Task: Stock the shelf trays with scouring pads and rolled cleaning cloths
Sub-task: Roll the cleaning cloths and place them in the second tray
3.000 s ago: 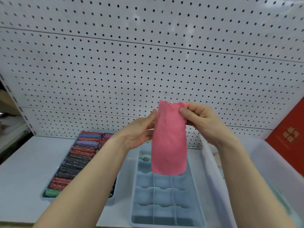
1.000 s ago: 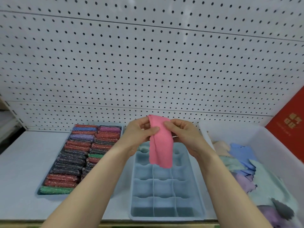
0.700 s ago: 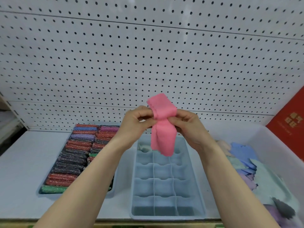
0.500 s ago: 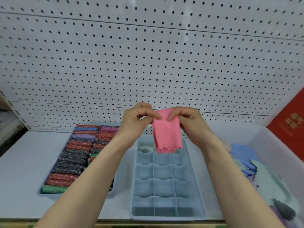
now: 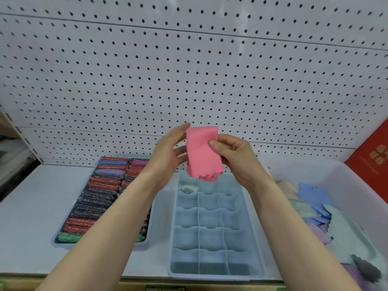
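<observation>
Cloth (image 5: 202, 153), pink, folded, held up over the far end of the divided tray (image 5: 212, 227). My right hand (image 5: 233, 158) pinches its right edge; my left hand (image 5: 168, 156) lies flat-fingered against its left side. Judged light, limp, scallop-edged: grip folded edges together, or it springs open while rolling.

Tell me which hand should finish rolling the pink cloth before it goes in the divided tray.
Probably the right hand: its thumb and fingers already pinch the folded pink cloth, directly above the divided tray. The left hand is open, its straight fingers only backing the cloth, so it suits steadying.
</observation>
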A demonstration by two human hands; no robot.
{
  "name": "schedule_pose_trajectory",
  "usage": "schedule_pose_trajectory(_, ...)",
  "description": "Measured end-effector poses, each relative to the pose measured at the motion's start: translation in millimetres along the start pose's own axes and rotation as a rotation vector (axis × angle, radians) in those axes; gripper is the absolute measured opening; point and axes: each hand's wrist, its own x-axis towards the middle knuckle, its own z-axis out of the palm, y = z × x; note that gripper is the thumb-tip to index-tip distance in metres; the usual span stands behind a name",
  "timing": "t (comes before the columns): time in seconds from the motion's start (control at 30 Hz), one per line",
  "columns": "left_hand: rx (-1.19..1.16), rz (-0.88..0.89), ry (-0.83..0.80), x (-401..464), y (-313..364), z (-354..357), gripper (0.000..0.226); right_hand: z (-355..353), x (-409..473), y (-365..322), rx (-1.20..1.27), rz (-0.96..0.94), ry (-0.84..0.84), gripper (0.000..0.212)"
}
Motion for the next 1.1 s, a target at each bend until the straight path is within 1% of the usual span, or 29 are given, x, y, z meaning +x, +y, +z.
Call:
schedule_pose_trajectory(0.07, 0.123, -0.095, -0.065, -2.6, -7.8, -2.9, 0.023, 4.5, 1.4, -2.0, -0.001, -0.026, 0.051, 0.013)
schedule_pose_trajectory(0.13, 0.177, -0.113, -0.077, -6.2, -16.4, -5.9, 0.024, 7.1, 0.8, -2.8, -0.016, -0.029, 0.064, 0.014)
schedule_pose_trajectory(0.17, 0.161, -0.118, -0.056, -7.0, -19.1, -6.5, 0.025, 7.3, -0.1, -2.4, -0.035, -0.011, 0.048, 0.017)
schedule_pose_trajectory(0.3, 0.085, -0.104, 0.062, -6.1, -22.1, -10.2, 0.018, 5.3, -6.8, 8.0, -0.121, 0.093, -0.114, 0.037)
schedule_pose_trajectory(0.37, 0.057, -0.116, 0.098, -4.6, -23.2, -13.5, 0.022, 3.5, -9.4, 13.6, -0.087, 0.074, -0.125, 0.038)
schedule_pose_trajectory(0.43, 0.012, -0.156, 0.120, -3.6, -22.8, -16.7, 0.024, 1.1, -12.5, 14.4, -0.043, 0.030, -0.177, 0.038)
schedule_pose_trajectory(0.47, -0.015, -0.179, 0.121, -3.6, -21.8, -17.6, 0.024, -0.2, -13.8, 13.6, -0.057, 0.003, -0.217, 0.042)
schedule_pose_trajectory(0.53, -0.068, -0.217, 0.107, -3.1, -20.9, -18.5, 0.024, -0.8, -15.0, 12.2, -0.185, -0.074, -0.259, 0.045)
schedule_pose_trajectory(0.6, -0.110, -0.247, 0.096, -2.6, -21.5, -18.9, 0.023, 1.5, -14.5, 14.0, -0.294, -0.150, -0.230, 0.042)
schedule_pose_trajectory(0.63, -0.126, -0.257, 0.093, -3.4, -21.4, -18.4, 0.024, 3.1, -14.3, 15.6, -0.304, -0.174, -0.196, 0.038)
schedule_pose_trajectory(0.7, -0.126, -0.242, 0.061, -5.1, -21.8, -17.5, 0.027, 5.2, -13.5, 17.3, -0.285, -0.200, -0.110, 0.023)
schedule_pose_trajectory(0.77, -0.086, -0.188, 0.014, -7.9, -21.6, -16.3, 0.031, 5.8, -12.7, 16.0, -0.305, -0.205, -0.044, 0.006)
schedule_pose_trajectory(0.8, -0.059, -0.156, -0.006, -9.2, -21.8, -16.1, 0.032, 6.2, -12.0, 15.5, -0.327, -0.189, -0.030, 0.006)
schedule_pose_trajectory(0.83, -0.035, -0.126, -0.021, -10.6, -21.7, -15.5, 0.033, 6.1, -10.8, 16.2, -0.334, -0.157, -0.025, 0.010)
schedule_pose_trajectory(0.9, 0.003, -0.077, -0.044, -13.3, -20.6, -13.0, 0.035, 6.1, -7.8, 17.7, -0.300, -0.073, -0.016, 0.018)
schedule_pose_trajectory(0.97, 0.014, -0.044, -0.076, -14.6, -20.7, -10.0, 0.034, 5.9, -4.3, 18.1, -0.269, -0.011, 0.000, 0.021)
schedule_pose_trajectory(1.03, 0.000, -0.044, -0.091, -15.0, -20.3, -9.0, 0.031, 6.6, -1.5, 18.4, -0.237, 0.009, 0.019, 0.022)
schedule_pose_trajectory(1.1, -0.068, -0.085, -0.114, -14.8, -19.9, -9.4, 0.027, 7.7, 0.3, 17.7, -0.222, -0.005, 0.045, 0.022)
